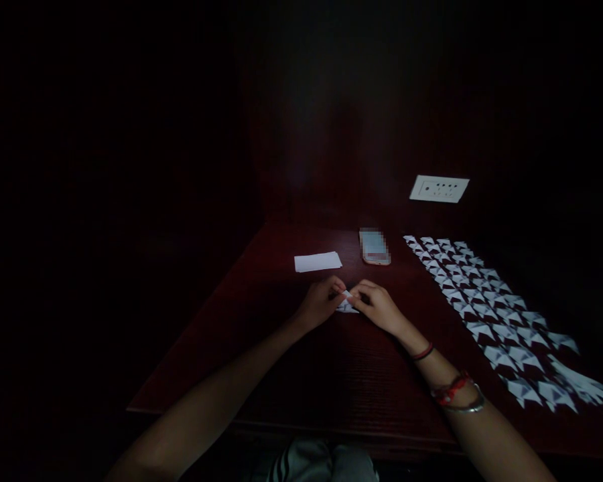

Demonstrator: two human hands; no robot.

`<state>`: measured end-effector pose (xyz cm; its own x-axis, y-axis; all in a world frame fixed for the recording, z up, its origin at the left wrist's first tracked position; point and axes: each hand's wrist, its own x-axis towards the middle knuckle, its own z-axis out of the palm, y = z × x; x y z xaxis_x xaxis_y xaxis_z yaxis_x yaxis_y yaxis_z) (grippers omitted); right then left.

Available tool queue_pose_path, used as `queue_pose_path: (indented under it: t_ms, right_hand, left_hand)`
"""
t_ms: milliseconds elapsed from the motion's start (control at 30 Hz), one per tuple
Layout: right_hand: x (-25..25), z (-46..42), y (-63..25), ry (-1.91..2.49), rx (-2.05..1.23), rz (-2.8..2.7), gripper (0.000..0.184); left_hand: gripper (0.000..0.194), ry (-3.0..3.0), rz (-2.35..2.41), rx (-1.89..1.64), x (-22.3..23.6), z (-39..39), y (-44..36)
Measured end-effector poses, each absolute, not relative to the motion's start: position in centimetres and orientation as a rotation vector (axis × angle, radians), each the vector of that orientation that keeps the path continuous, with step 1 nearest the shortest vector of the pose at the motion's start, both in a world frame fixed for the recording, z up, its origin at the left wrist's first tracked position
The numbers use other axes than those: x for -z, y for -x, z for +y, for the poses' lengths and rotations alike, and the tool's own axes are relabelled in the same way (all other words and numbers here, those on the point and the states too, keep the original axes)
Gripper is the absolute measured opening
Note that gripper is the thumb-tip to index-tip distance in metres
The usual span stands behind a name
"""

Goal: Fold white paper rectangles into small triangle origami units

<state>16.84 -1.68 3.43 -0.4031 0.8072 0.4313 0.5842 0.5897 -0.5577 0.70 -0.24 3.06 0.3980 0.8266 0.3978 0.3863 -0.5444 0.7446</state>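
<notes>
Between both hands, just above the dark red table (pixel 291 361), is a small folded white paper (pixel 348 306). My left hand (pixel 323 299) pinches it from the left, fingers closed at its upper edge. From the right, my right hand (pixel 376 304) also pinches it, thumb and forefinger near the paper's top. The fingers partly cover the paper, so its full shape is hidden. Just beyond the hands lies a flat stack of white paper strips (pixel 317 262).
A phone (pixel 375 246) lies past my right hand. Rows of folded white paper pieces (pixel 505 333) fill the table's right side, with narrow paper strips (pixel 580 380) at their near end. A socket panel (pixel 439 189) is on the back wall. The surroundings are dark.
</notes>
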Motion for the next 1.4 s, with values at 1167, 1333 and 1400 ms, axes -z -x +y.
queue_pose_path:
  t_ms: [1167, 1333, 1400]
  right_hand:
    - [-3.55, -1.83, -16.52, 1.066, -0.402, -1.972, 0.009]
    - [-3.55, -1.8, -16.46, 1.087, -0.413, -1.967, 0.01]
    - [-3.48, -1.63, -16.63, 1.115, -0.406, -1.948, 0.01]
  left_hand:
    - [0.011, -2.377, 0.954, -1.104, -3.78, -0.43, -0.92]
    - [0.012, -2.343, 1.009, -1.115, -3.3, -0.04, -0.96]
    - [0.013, -2.324, 1.018, -1.08, -2.92, 0.28, -0.87]
